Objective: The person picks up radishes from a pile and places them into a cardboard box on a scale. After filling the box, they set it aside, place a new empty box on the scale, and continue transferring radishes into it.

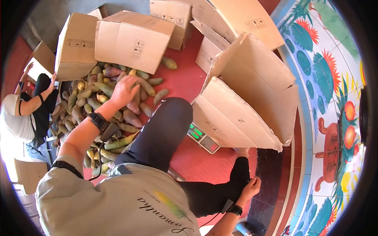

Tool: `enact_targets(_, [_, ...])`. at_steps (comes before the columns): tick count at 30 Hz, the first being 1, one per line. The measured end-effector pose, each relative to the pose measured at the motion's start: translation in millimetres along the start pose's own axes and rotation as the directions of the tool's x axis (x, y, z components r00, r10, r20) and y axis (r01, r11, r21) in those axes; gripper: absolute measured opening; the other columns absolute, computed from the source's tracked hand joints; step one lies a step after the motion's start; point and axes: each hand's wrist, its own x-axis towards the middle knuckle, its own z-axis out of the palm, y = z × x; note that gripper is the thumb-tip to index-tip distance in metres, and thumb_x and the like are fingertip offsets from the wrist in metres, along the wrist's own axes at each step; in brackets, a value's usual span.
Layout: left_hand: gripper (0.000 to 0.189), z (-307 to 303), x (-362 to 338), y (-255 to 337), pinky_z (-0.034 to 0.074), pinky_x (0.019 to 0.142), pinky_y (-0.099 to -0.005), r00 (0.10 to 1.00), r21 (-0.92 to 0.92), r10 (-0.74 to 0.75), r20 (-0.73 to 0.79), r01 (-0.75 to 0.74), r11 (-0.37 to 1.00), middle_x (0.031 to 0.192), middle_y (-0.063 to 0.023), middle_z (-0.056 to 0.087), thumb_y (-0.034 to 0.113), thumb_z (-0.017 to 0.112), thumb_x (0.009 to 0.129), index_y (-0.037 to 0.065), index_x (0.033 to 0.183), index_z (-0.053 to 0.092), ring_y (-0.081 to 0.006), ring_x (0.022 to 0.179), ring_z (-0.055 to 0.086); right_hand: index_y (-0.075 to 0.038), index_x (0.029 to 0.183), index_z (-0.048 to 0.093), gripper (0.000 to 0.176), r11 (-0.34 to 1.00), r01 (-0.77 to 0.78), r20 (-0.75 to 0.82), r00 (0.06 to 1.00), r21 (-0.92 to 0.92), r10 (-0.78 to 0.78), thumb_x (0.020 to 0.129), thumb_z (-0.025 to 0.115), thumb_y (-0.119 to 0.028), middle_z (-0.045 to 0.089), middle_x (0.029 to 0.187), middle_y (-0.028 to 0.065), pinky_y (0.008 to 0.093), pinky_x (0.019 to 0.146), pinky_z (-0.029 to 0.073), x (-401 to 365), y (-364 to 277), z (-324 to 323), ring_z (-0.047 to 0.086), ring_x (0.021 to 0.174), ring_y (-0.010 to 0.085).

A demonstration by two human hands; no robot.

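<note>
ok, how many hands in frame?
4. The left hand is on the vegetable pile. The right hand is at the trouser leg. The co-worker's near hand is beside a tipped box, the far hand further left. More may be hidden.

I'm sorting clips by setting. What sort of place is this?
Probably a produce sorting or packing spot, with the work done on the floor. A heap of elongated green, yellow and purple produce lies on the red floor among cardboard boxes, and a digital weighing scale shows beneath one open box.

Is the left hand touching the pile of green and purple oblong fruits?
Touching. Head view shows the left hand palm-down on the fruit pile, fingers resting on fruits.
</note>
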Motion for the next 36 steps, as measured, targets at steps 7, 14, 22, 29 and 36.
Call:
enact_targets(7, [0.020,-1.4,-132.8,-131.8,0.043,0.080,-0.0417,0.841,0.354,-0.527,0.120,0.460,0.815,0.091,-0.0155,0.056,0.014,0.059,0.072,0.005,0.090,0.059,-0.0344,0.091,0.051,0.002,0.088,0.058,0.016,0.999,-0.028,0.023,0.999,-0.028,0.029,0.087,0.048,-0.011,0.057,0.069,0.0130,0.0314,0.050,0.045,3.5,-2.5,3.1,0.056,0.054,0.0207])
enact_targets(14, [0.042,-16.8,-197.7,-130.1,0.039,0.089,-0.0421,0.707,0.602,-0.707,0.006,0.562,0.567,0.112,-0.0114,0.052,0.012,0.063,0.068,0.010,0.108,0.053,-0.0306,0.108,0.046,0.002,0.089,0.059,0.018,0.994,0.021,0.028,0.999,-0.111,-0.018,0.087,0.048,-0.011,0.058,0.071,0.0149,0.0353,0.053,0.044,4.7,-1.7,4.0,0.057,0.058,0.0255])
enact_targets(22, [0.055,-21.3,-203.8,-148.3,0.042,0.086,-0.0401,0.479,0.592,-0.871,0.109,0.673,0.444,0.107,-0.0130,0.054,0.018,0.069,0.069,0.009,0.116,0.042,-0.0294,0.106,0.051,0.002,0.088,0.059,0.017,0.982,0.098,0.024,0.995,-0.161,-0.095,0.086,0.049,-0.012,0.058,0.071,0.0137,0.0333,0.051,0.044,6.5,1.7,7.9,0.056,0.056,0.0232])
enact_targets(29, [0.041,-27.6,-173.7,-128.4,0.046,0.079,-0.0402,0.410,0.582,-0.885,0.221,0.673,0.458,0.097,-0.0170,0.060,0.038,0.063,0.074,0.004,0.096,0.058,-0.0314,0.094,0.057,0.002,0.085,0.057,0.016,0.991,0.026,0.058,0.998,-0.133,-0.018,0.087,0.048,-0.011,0.055,0.066,0.0118,0.0320,0.048,0.042,6.2,-6.8,5.6,0.054,0.052,0.0207])
enact_targets(36, [0.045,-48.7,-171.8,-179.4,0.047,0.072,-0.0401,0.436,0.272,-0.899,-0.044,0.871,0.409,0.083,-0.0190,0.063,0.044,0.053,0.079,0.001,0.083,0.063,-0.0311,0.082,0.061,0.002,0.086,0.057,0.016,0.989,0.053,0.063,0.997,-0.139,-0.045,0.087,0.049,-0.011,0.055,0.067,0.0129,0.0327,0.049,0.043,5.8,-6.8,5.1,0.054,0.052,0.0220])
